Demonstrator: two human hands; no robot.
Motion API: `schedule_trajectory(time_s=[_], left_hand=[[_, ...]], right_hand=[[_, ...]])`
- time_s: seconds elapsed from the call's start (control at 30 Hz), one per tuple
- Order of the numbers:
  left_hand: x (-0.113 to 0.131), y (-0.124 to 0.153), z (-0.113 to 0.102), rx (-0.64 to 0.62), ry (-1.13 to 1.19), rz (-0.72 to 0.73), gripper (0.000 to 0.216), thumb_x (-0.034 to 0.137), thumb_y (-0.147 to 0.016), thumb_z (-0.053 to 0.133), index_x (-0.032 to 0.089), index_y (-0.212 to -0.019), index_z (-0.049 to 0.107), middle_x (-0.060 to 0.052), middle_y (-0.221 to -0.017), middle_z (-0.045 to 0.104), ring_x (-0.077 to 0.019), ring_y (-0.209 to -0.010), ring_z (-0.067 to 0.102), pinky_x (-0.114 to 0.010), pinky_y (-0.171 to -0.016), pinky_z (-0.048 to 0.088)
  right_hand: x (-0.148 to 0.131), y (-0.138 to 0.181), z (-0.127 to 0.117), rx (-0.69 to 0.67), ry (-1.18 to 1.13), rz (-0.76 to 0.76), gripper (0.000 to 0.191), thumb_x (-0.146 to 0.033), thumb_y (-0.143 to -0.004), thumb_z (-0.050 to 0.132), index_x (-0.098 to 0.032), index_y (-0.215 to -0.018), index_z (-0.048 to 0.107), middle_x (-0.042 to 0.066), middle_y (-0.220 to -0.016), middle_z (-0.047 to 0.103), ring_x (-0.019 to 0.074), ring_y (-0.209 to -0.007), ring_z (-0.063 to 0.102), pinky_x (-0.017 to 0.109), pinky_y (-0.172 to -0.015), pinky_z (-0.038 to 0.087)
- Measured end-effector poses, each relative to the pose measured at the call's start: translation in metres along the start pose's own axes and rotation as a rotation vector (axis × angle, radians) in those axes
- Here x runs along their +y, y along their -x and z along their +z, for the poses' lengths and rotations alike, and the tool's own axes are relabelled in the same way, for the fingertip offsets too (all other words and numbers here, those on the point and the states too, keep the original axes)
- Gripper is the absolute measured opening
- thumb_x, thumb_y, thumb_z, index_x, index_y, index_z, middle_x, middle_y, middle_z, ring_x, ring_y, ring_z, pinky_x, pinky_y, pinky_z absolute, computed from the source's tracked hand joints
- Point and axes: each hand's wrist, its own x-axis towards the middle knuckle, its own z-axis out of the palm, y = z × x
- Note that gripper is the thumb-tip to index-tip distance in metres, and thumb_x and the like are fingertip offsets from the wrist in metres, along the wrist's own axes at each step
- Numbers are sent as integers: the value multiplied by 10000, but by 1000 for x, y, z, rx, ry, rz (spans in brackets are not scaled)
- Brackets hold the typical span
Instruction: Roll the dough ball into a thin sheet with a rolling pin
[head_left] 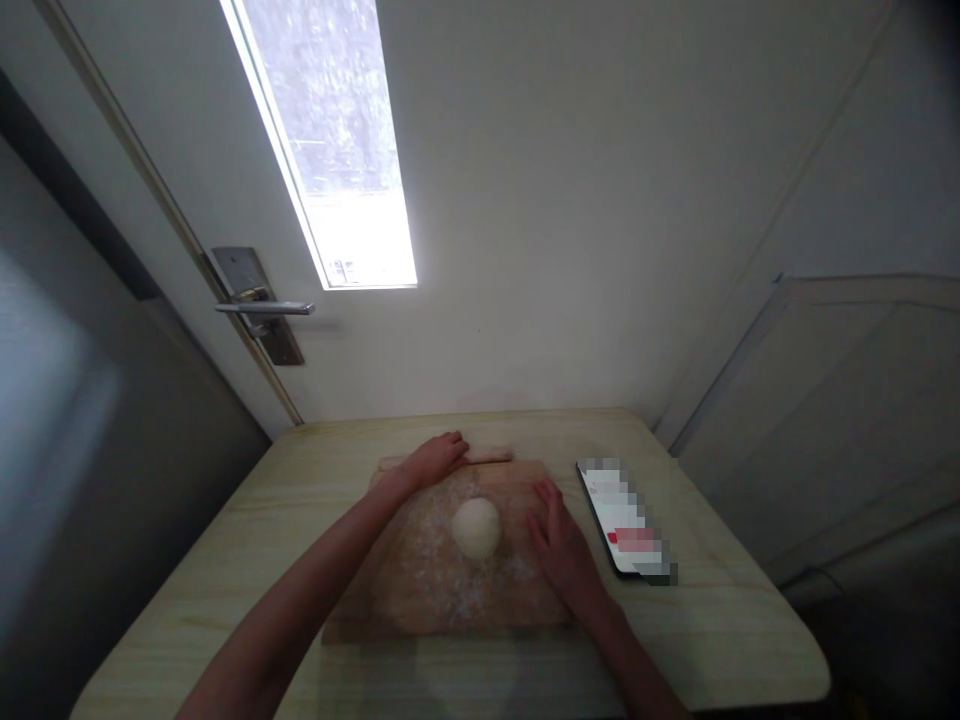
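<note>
A round, pale ball of dough (476,529) sits on a floured wooden board (517,605). Along the board's far edge lies a slim wooden rolling pin (491,455), its right part showing past my fingers. My left hand (439,458) reaches over the board, its fingers curled over the rolling pin; the arm covers part of the board's left side. At the board's right side is my right hand (559,540), thumb and fingers apart, with nothing held. It rests at or just above the board edge, to the right of the dough.
A phone (622,520) with a lit, partly blurred screen lies right of the board on the pale wood-grain table (720,620). Behind the table stands a white door (562,250) with a metal handle (266,308) and a bright narrow window (337,130).
</note>
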Motion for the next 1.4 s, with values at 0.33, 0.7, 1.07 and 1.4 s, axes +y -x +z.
schedule_trajectory(time_s=[0.33,0.7,1.07,1.4], left_hand=[[-10,10,-9,-67,-37,-63,226,292,-823,386,157,-883,556,-76,-908,537,-180,-838,515,-256,-722,380],[-1,8,-25,39,-144,-249,186,219,-821,385,132,-863,544,-131,-940,542,-248,-907,506,-330,-728,397],[41,82,-43,103,105,-509,252,334,-817,356,155,-747,519,-83,-788,596,-199,-704,552,-278,-607,390],[78,96,-10,106,218,-615,203,312,-794,378,171,-749,516,-84,-822,609,-203,-739,564,-279,-622,392]], right_hand=[[-1,0,0,-13,-5,3,440,-243,-794,351,-148,-1223,332,138,-1221,471,190,-1124,447,388,-939,364],[2,1,1,1,3,-14,437,-230,-780,373,-178,-1214,347,118,-1208,487,191,-1118,453,401,-942,359],[0,0,-1,-14,-3,12,426,-232,-781,373,-157,-1200,369,120,-1197,495,195,-1106,461,385,-931,370],[-2,1,-1,-8,-6,-14,449,-227,-777,369,-177,-1222,338,112,-1203,488,199,-1105,459,399,-917,378]])
